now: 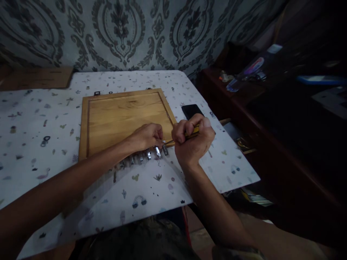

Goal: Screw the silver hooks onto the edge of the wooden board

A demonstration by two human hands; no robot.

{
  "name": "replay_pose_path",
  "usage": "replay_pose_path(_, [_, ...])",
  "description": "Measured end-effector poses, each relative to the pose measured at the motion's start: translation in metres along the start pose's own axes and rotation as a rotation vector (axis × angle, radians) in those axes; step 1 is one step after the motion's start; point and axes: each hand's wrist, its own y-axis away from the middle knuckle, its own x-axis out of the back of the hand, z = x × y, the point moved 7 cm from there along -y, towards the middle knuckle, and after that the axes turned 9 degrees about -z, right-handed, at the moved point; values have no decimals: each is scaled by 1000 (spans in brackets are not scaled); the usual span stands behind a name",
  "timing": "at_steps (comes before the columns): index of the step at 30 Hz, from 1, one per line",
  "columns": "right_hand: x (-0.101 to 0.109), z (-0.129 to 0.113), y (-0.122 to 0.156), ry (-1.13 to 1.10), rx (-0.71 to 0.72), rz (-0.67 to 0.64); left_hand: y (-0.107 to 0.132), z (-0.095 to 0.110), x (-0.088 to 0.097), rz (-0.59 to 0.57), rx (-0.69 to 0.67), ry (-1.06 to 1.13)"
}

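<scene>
The wooden board (121, 115) lay flat on the table (40, 119), nearer its right edge than its left. A row of small metal fittings (149, 154) already stood along the board's near edge, running up to its near right corner, so most of that edge looked furnished, and the work seemed to have reached the last fitting at the corner.

The right hand (193, 139) was fisted tight around a yellow-handled screwdriver (194, 131), shaft pointing left at that corner. The left hand (146, 136) rested on the board with fingers curled shut at the tip. What they pinched could not be made out.

A phone (192, 110) lay just beyond the right hand, near the table's right edge, and a dark side cabinet (244, 104) crowded that side. The left half of the table offered the freest room.
</scene>
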Motion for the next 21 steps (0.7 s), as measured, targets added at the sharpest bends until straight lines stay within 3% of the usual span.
replay_pose_path(7, [0, -1, 0, 2, 22, -9, 4, 2, -2, -27, 30, 138])
replay_pose_path(10, [0, -2, 0, -16, 40, 3, 13, 7, 2, 8, -15, 101])
replay_pose_path(15, [-1, -3, 0, -4, 35, -4, 45, 26, 4, 179, -244, -337])
replay_pose_path(21, [-1, -3, 0, -23, 25, -3, 63, 30, -20, 195, -351, -790])
